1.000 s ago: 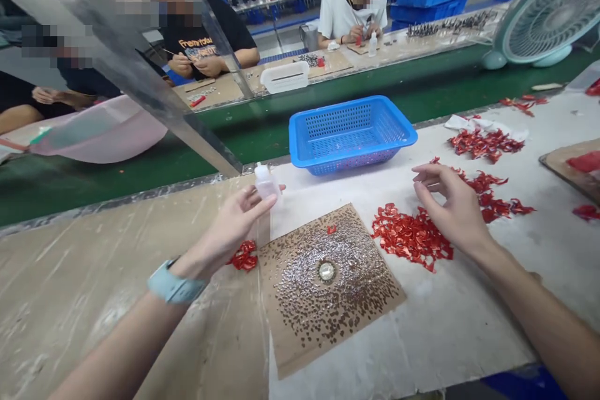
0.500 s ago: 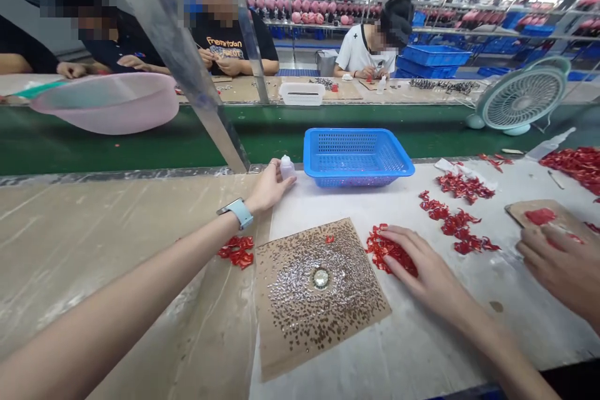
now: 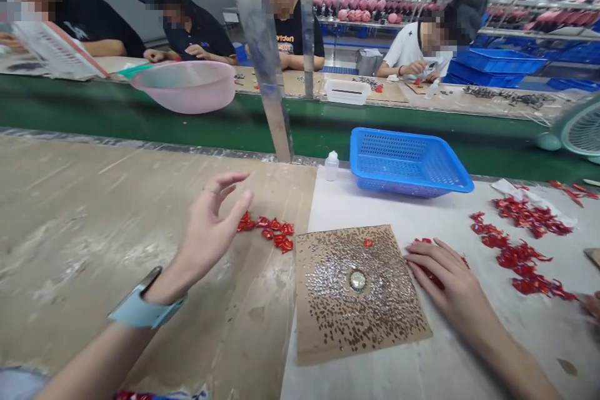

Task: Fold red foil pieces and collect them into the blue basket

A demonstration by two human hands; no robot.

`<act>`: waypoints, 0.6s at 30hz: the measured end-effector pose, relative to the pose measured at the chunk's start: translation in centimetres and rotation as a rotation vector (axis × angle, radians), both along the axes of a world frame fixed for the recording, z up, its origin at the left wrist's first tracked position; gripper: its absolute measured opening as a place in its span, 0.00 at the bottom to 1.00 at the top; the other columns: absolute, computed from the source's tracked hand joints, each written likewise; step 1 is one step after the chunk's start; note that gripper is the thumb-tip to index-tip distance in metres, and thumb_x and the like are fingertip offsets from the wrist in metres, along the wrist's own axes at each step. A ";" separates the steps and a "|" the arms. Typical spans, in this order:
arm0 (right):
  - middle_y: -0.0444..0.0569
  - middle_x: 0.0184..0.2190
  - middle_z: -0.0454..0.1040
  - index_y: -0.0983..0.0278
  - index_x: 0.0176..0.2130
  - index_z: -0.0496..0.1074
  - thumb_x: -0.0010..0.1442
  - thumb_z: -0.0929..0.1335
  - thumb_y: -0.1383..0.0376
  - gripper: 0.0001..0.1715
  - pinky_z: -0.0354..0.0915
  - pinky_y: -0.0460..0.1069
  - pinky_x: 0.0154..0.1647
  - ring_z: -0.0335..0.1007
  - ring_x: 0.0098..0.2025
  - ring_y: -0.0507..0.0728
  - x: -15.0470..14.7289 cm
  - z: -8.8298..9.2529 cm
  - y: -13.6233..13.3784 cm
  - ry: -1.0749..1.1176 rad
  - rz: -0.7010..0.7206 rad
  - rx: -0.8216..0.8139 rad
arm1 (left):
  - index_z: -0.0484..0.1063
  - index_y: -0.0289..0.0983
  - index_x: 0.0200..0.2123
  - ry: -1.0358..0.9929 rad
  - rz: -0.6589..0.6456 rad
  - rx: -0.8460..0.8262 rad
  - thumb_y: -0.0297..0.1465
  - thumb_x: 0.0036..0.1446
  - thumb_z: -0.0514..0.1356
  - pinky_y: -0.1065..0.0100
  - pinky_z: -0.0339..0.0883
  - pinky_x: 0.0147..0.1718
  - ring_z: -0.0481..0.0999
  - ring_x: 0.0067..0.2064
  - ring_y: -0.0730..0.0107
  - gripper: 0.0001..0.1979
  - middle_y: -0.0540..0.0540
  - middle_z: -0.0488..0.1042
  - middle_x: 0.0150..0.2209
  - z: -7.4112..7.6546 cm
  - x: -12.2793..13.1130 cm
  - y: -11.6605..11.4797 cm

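Bench work with red pieces, seen from above your hands. Your left hand (image 3: 216, 231), fingers loosely curved and thumb spread apart, is raised over the bench (image 3: 140, 212) and holds nothing. Your right hand (image 3: 443, 272) lies low, fingers slightly bent, over a pile of red pieces (image 3: 423, 240); whether it grips any of them cannot be told. A smaller red cluster (image 3: 281, 242) lies just beyond your left thumb, toward the right. Between your hands is a cardboard sheet (image 3: 323, 347), bearing a round disc (image 3: 357, 280) and one red scrap (image 3: 368, 242). More red heaps (image 3: 522, 259) lie to the right of your right hand.

Beyond your right hand stands a blue basket (image 3: 407, 189), its perforated floor visible; left of it, an upright translucent bottle (image 3: 331, 169). Farther off, beyond your left hand, is a pink basin (image 3: 187, 87).

The red pieces are glossy, small and crumpled; the cardboard is brown, densely dotted with dark, shiny spots around the pale, dark-rimmed disc.
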State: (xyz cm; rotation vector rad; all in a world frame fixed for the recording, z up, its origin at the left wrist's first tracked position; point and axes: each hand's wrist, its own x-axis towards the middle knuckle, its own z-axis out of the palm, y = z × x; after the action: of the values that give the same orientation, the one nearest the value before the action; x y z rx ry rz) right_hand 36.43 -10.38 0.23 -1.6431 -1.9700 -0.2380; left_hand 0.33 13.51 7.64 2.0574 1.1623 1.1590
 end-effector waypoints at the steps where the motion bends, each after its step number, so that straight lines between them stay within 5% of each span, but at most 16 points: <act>1: 0.49 0.48 0.83 0.59 0.50 0.75 0.79 0.64 0.62 0.10 0.68 0.64 0.62 0.82 0.49 0.60 0.3 -0.2 0.0 -0.005 -0.002 0.004 | 0.72 0.44 0.55 0.037 0.028 -0.008 0.47 0.68 0.59 0.42 0.65 0.69 0.75 0.64 0.53 0.19 0.42 0.77 0.60 -0.4 -1.2 -0.5; 5: 0.50 0.46 0.83 0.59 0.49 0.76 0.78 0.63 0.57 0.15 0.70 0.66 0.59 0.82 0.45 0.63 1.6 -0.4 -0.4 -0.054 -0.056 0.044 | 0.75 0.42 0.52 0.193 0.079 -0.054 0.49 0.61 0.64 0.34 0.62 0.69 0.72 0.68 0.42 0.22 0.37 0.75 0.61 -3.1 -4.2 -1.5; 10: 0.52 0.48 0.81 0.54 0.50 0.75 0.77 0.63 0.56 0.13 0.75 0.67 0.52 0.81 0.46 0.67 -1.3 3.0 0.8 0.032 -0.157 0.050 | 0.67 0.43 0.65 0.285 -0.015 -0.166 0.51 0.57 0.68 0.38 0.63 0.70 0.67 0.72 0.41 0.37 0.35 0.69 0.69 -5.1 -4.7 -2.5; 14: 0.51 0.52 0.78 0.52 0.57 0.71 0.77 0.63 0.62 0.13 0.80 0.59 0.49 0.80 0.52 0.63 -8.1 5.6 5.3 0.105 0.145 -0.103 | 0.60 0.45 0.71 0.271 -0.104 -0.200 0.48 0.63 0.65 0.46 0.64 0.72 0.66 0.73 0.49 0.37 0.38 0.65 0.73 -4.7 -4.4 -4.7; 18: 0.59 0.61 0.74 0.59 0.66 0.66 0.74 0.64 0.63 0.24 0.79 0.63 0.56 0.78 0.58 0.66 -14.2 5.5 11.7 0.010 0.300 -0.321 | 0.58 0.48 0.73 0.210 -0.087 -0.200 0.44 0.64 0.65 0.49 0.63 0.73 0.63 0.75 0.53 0.37 0.42 0.63 0.75 -3.9 -6.0 -7.8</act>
State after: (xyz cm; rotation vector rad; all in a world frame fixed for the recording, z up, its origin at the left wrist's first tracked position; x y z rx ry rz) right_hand 22.18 1.32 5.70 -1.4973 -2.3046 0.2101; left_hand -5.67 5.68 3.69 2.0875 1.2184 0.7672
